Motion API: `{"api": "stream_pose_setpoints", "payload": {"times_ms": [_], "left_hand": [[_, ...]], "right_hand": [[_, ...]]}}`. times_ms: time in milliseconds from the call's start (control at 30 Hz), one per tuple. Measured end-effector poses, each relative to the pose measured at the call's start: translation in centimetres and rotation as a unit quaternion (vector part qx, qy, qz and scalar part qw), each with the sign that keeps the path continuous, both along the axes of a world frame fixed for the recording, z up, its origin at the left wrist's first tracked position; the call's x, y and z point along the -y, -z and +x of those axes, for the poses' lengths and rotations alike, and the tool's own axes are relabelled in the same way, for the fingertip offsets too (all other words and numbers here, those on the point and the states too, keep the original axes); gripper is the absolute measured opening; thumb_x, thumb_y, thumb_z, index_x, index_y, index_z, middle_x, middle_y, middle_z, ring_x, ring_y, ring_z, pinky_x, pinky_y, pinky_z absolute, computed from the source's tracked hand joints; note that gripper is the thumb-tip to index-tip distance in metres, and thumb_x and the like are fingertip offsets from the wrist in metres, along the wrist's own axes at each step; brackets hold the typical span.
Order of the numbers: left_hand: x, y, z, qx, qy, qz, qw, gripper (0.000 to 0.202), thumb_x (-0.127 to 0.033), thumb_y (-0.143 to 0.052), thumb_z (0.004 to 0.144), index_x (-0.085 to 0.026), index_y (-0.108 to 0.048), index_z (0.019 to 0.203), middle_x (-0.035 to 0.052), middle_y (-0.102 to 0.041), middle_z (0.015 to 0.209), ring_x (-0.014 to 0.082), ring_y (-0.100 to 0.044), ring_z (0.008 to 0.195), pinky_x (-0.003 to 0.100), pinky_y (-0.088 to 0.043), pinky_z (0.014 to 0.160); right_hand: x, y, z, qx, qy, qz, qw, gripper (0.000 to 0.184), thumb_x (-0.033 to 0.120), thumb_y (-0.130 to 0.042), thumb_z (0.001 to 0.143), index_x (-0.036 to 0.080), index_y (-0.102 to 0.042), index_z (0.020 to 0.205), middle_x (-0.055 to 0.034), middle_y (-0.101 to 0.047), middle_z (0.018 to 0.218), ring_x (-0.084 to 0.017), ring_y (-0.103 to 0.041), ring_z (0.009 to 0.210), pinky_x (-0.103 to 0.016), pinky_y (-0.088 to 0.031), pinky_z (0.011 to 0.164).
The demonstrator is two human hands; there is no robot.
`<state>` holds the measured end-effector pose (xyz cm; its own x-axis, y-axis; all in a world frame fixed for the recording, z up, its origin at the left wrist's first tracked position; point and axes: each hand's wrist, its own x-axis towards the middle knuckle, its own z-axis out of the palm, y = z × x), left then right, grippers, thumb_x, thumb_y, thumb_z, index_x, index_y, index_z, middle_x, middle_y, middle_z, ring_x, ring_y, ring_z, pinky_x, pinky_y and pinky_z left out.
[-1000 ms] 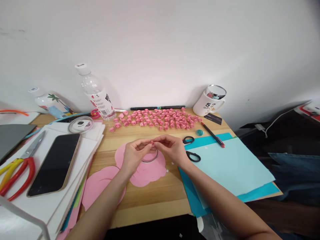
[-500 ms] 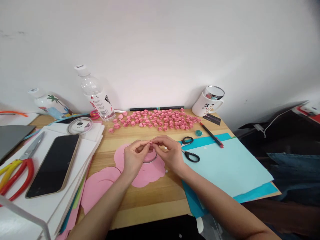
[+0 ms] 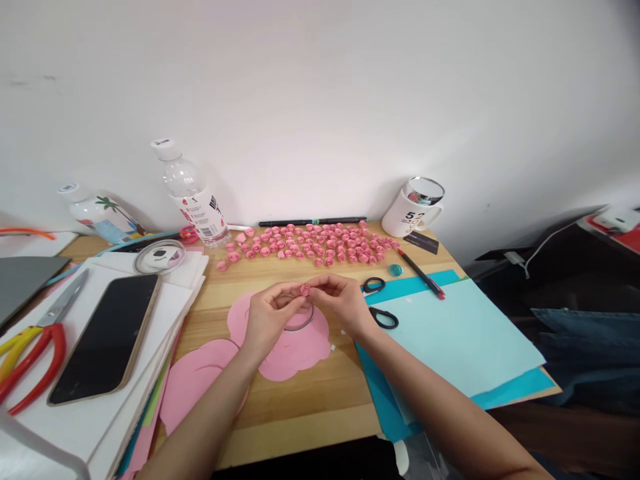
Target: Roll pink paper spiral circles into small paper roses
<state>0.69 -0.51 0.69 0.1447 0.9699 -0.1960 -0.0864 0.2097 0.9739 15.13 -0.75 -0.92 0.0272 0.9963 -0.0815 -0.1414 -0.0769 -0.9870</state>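
Note:
Between the fingertips of both hands is a small rolled pink paper rose [image 3: 305, 290]. My left hand [image 3: 271, 313] pinches it from the left, and my right hand [image 3: 343, 303] pinches it from the right. Right below them lies a roll of tape [image 3: 300, 327], its ring partly hidden by my fingers, on a scalloped pink paper cutout [image 3: 290, 360]. A second pink cutout [image 3: 193, 373] sits partly under my left forearm. Many similar paper roses [image 3: 320, 243] are spread in rows beyond my hands.
Black-handled scissors [image 3: 383, 318] lie right of my hand beside light blue paper [image 3: 460, 333]. At left, a phone [image 3: 107, 340] and red-yellow scissors [image 3: 37, 353] rest on stacked paper. A bottle [image 3: 197, 207], a mug [image 3: 413, 210] and a pen [image 3: 423, 275] stand or lie farther back.
The pink paper between my fingers has turned so its coiled face shows as a rose. My fingers have shifted slightly around it, and the camera view has tilted a little.

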Motion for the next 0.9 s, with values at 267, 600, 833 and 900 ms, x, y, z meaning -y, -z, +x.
{"api": "stream_pose_setpoints", "payload": {"times_ms": [267, 600, 833, 900], "left_hand": [[-0.21, 0.26, -0.09, -0.003, -0.002, 0.002, 1.000, 0.027, -0.029, -0.074, 0.063, -0.013, -0.070, 0.085, 0.0063, -0.074, 0.075, 0.0212, -0.070, 0.066, 0.033, -0.057, 0.071], [-0.15, -0.15, -0.17, 0.010, 0.007, -0.008, 1.000, 0.027, -0.032, -0.073, 0.065, -0.012, -0.070, 0.083, 0.0061, -0.073, 0.069, 0.0204, -0.070, 0.065, 0.032, -0.058, 0.069], [-0.08, 0.22, -0.04, 0.022, 0.007, -0.015, 1.000, 0.030, -0.030, -0.074, 0.063, -0.013, -0.066, 0.086, 0.0063, -0.073, 0.071, 0.0215, -0.070, 0.066, 0.035, -0.058, 0.070], [-0.10, 0.26, -0.03, 0.018, 0.003, -0.015, 1.000, 0.029, -0.030, -0.074, 0.063, -0.012, -0.066, 0.085, 0.0066, -0.073, 0.071, 0.0219, -0.070, 0.066, 0.035, -0.058, 0.069]], "right_hand": [[-0.01, -0.25, 0.19, -0.026, -0.021, -0.018, 0.999, 0.025, 0.035, -0.075, 0.063, 0.016, -0.070, 0.078, -0.0054, -0.073, 0.082, -0.019, -0.067, 0.078, -0.033, -0.054, 0.077], [-0.03, 0.39, 0.11, -0.048, -0.012, -0.021, 0.999, 0.025, 0.031, -0.077, 0.061, 0.016, -0.069, 0.079, -0.0038, -0.072, 0.081, -0.017, -0.067, 0.077, -0.032, -0.053, 0.078], [0.09, 0.33, -0.34, 0.030, 0.009, 0.031, 0.999, 0.019, 0.033, -0.071, 0.067, 0.018, -0.071, 0.077, -0.0052, -0.072, 0.080, -0.019, -0.066, 0.074, -0.034, -0.054, 0.072], [0.08, 0.51, -0.43, 0.059, 0.021, 0.068, 0.996, 0.016, 0.032, -0.069, 0.069, 0.018, -0.071, 0.077, -0.0054, -0.071, 0.080, -0.019, -0.065, 0.075, -0.033, -0.053, 0.072]]}}
